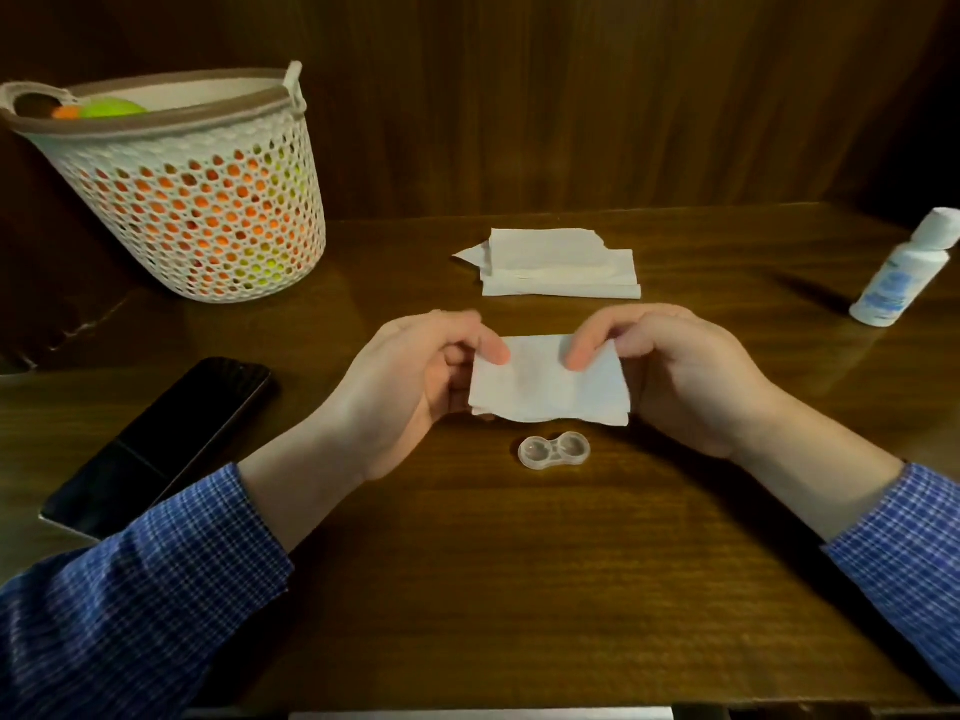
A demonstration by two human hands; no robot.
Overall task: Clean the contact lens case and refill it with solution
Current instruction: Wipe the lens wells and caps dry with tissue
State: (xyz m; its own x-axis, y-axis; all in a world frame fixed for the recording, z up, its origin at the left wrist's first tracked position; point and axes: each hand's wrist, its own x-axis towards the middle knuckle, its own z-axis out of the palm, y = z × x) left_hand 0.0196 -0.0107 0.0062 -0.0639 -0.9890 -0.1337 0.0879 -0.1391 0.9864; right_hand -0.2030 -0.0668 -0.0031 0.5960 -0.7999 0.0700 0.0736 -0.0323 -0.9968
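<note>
Basket holds orange, green balls; lens case lidless.

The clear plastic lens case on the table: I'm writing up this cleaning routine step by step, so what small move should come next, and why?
Probably lower the folded white tissue onto the clear twin-well lens case and wipe a well. Both hands, left and right, pinch the tissue just above the case, which lies open and untouched on the wooden table, while the white solution bottle stands capped aside.
</note>
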